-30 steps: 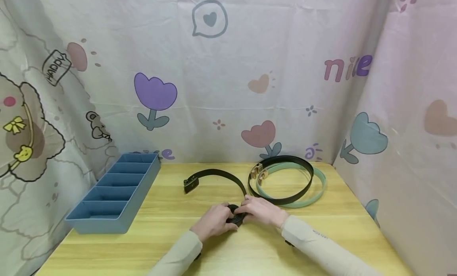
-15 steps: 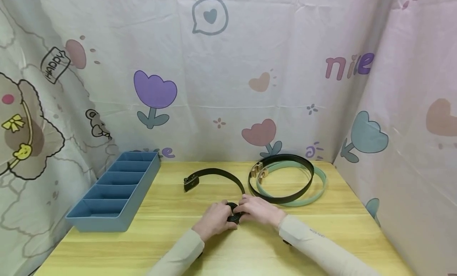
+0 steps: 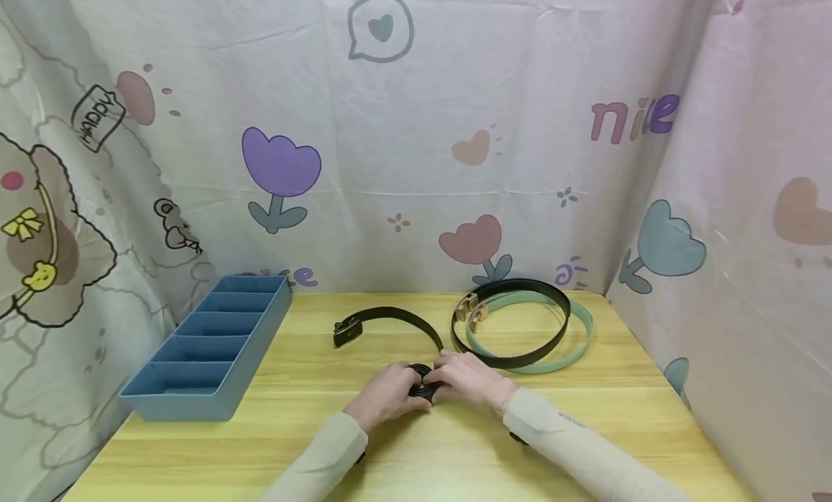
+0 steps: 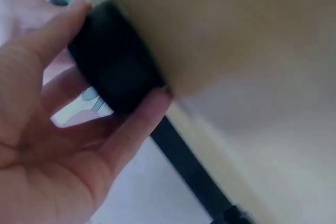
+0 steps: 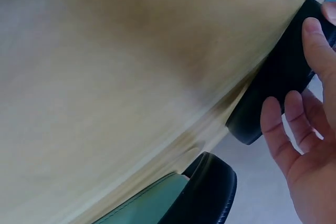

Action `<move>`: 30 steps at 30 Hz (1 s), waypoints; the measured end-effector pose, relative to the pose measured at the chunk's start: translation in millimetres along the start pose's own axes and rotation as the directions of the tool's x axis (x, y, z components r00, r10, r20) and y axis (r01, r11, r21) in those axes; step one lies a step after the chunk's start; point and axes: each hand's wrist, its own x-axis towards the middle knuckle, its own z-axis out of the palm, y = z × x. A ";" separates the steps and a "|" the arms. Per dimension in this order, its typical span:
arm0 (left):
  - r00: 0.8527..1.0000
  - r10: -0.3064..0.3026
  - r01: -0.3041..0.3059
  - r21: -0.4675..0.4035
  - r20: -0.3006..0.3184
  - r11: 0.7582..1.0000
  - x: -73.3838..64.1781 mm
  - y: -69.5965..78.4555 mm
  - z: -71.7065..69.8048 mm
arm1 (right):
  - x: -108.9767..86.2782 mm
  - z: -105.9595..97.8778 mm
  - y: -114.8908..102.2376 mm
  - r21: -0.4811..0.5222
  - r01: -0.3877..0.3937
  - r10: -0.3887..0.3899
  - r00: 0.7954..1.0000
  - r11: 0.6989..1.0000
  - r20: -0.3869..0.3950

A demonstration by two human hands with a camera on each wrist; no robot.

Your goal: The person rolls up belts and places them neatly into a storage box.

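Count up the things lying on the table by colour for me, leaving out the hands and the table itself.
Black: 2, the partly coiled black belt and the looped black belt
Green: 1, the looped green belt
Blue: 1, the divided blue tray
Total: 4
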 end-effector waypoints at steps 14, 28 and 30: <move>0.995 0.056 -0.055 -0.022 0.080 0.998 2.0 -2.9 -3.4 | -0.8 -1.6 6.1 0.049 -0.016 0.013 0.998 0.999 0.061; 0.999 0.013 -0.013 0.001 0.031 1.000 4.1 8.3 2.7 | -4.6 -1.2 6.0 0.144 -0.079 0.067 0.994 0.986 0.088; 0.998 0.037 -0.036 -0.021 0.050 0.999 2.9 5.7 2.3 | -6.2 -0.8 7.8 0.153 -0.089 0.073 0.991 0.984 0.109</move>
